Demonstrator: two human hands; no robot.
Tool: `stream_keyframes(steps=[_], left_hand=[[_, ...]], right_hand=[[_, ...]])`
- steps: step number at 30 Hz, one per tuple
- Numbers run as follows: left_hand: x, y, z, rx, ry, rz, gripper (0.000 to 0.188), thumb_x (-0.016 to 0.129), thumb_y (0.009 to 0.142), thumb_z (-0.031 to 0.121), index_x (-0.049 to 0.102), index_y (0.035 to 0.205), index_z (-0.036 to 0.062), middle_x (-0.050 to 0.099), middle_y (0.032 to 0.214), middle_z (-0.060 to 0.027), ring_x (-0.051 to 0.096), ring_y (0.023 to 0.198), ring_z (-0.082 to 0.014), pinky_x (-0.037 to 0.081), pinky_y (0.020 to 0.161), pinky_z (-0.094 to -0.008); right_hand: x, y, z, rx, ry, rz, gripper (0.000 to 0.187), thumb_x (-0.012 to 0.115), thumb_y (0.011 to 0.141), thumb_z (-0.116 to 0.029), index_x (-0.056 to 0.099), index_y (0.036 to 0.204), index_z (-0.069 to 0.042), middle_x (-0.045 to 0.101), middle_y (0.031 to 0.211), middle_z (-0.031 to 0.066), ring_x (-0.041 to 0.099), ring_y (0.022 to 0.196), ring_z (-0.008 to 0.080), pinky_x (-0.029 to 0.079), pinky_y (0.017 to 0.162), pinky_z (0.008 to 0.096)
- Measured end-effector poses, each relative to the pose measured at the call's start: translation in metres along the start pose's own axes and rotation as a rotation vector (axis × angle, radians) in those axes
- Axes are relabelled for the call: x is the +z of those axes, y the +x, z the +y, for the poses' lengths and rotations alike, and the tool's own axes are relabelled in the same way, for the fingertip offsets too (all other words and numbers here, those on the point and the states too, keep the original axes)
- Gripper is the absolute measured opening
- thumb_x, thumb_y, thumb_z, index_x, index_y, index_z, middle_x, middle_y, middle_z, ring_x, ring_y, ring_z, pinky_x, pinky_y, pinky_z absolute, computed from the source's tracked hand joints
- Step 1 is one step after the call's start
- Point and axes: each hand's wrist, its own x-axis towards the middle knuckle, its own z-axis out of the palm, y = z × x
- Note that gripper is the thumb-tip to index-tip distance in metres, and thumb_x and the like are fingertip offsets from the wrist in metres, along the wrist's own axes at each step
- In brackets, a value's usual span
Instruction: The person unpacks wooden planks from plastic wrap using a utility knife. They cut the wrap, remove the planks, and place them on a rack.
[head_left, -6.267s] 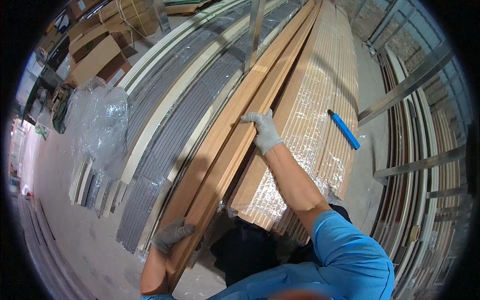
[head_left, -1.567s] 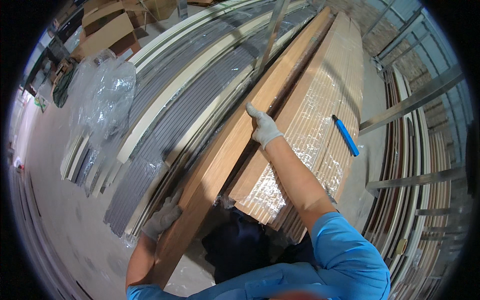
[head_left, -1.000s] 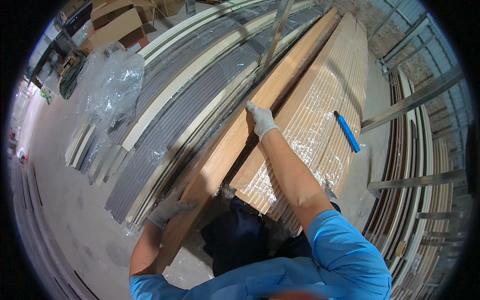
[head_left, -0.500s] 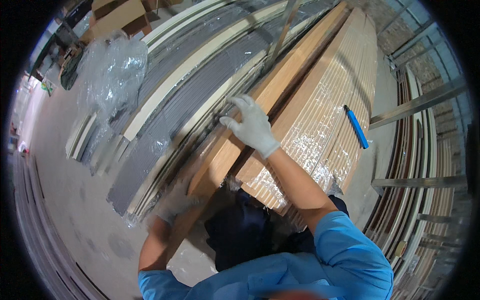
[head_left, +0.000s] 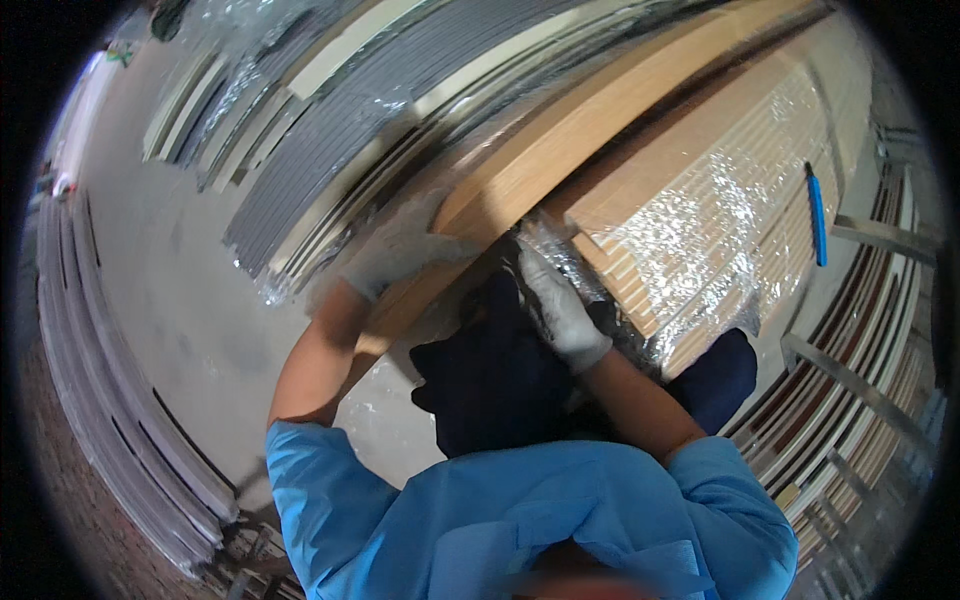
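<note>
My left hand, in a pale work glove, grips the near part of a long light-brown wooden plank, thumb over its top face and fingers on its far-left side. The plank runs away to the upper right. My right hand, gloved too, is just right of the plank, its fingers stretched out and nothing visible in them. Beside those fingers lies crumpled clear plastic film. To the right is a film-wrapped stack of ribbed wood-coloured panels, with a slim blue dark-tipped tool lying on it.
Left of the plank lie grey ribbed panels and cream strips in film. Metal rack bars with long profiles stand at the right. Long wrapped pieces lie along the left over a concrete floor.
My right hand has come off the plank's upper side and down toward me, beside the stack's near end. My left hand stays on the plank. The whole view has shifted.
</note>
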Motion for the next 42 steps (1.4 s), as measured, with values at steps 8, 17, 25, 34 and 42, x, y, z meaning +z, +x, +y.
stream_keyframes(steps=[8,17,25,34,42], left_hand=[[0.005,0.009,-0.009,0.033,0.163,0.014,0.099,0.082,0.074,0.050,0.041,0.147,-0.0039,0.049,0.140,-0.0318,0.047,0.133,-0.0419,0.037,0.111,-0.0456],[0.000,0.013,-0.016,0.087,0.204,-0.009,0.100,0.086,0.071,0.042,0.040,0.145,-0.0055,0.048,0.140,-0.0311,0.046,0.134,-0.0425,0.037,0.112,-0.0442],[-0.003,0.005,-0.005,0.027,0.054,-0.028,0.095,0.083,0.072,0.037,0.041,0.145,-0.0068,0.053,0.137,-0.0311,0.051,0.132,-0.0389,0.038,0.113,-0.0405],[0.001,0.006,-0.023,-0.099,-0.105,0.085,0.079,0.063,0.092,0.059,0.050,0.145,0.0018,0.054,0.141,-0.0234,0.050,0.133,-0.0334,0.036,0.113,-0.0404],[0.003,-0.004,-0.026,-0.165,0.143,0.067,0.071,0.040,0.100,0.065,0.063,0.135,0.0076,0.059,0.138,-0.0233,0.054,0.130,-0.0384,0.040,0.111,-0.0446]], right_hand=[[0.007,0.048,0.025,0.003,0.054,-0.010,0.062,0.062,0.101,-0.044,0.052,0.139,0.004,0.056,0.139,0.0121,0.048,0.133,0.0204,0.036,0.114,0.0344],[0.011,0.048,0.003,-0.004,-0.066,-0.036,0.062,0.066,0.098,-0.044,0.056,0.138,0.003,0.062,0.134,0.0124,0.053,0.128,0.0210,0.038,0.112,0.0352],[0.015,0.049,-0.008,-0.025,0.026,-0.014,0.061,0.061,0.102,-0.039,0.048,0.144,0.003,0.055,0.142,0.0135,0.049,0.133,0.0232,0.036,0.115,0.0375],[0.028,0.048,-0.023,-0.060,0.031,0.028,0.058,0.063,0.101,-0.037,0.051,0.140,0.003,0.057,0.139,0.0121,0.049,0.132,0.0229,0.036,0.114,0.0365],[0.014,0.045,-0.038,0.146,-0.947,0.004,0.049,0.063,0.097,-0.035,0.062,0.126,0.005,0.065,0.126,0.0253,0.060,0.119,0.0371,0.043,0.104,0.0416]])
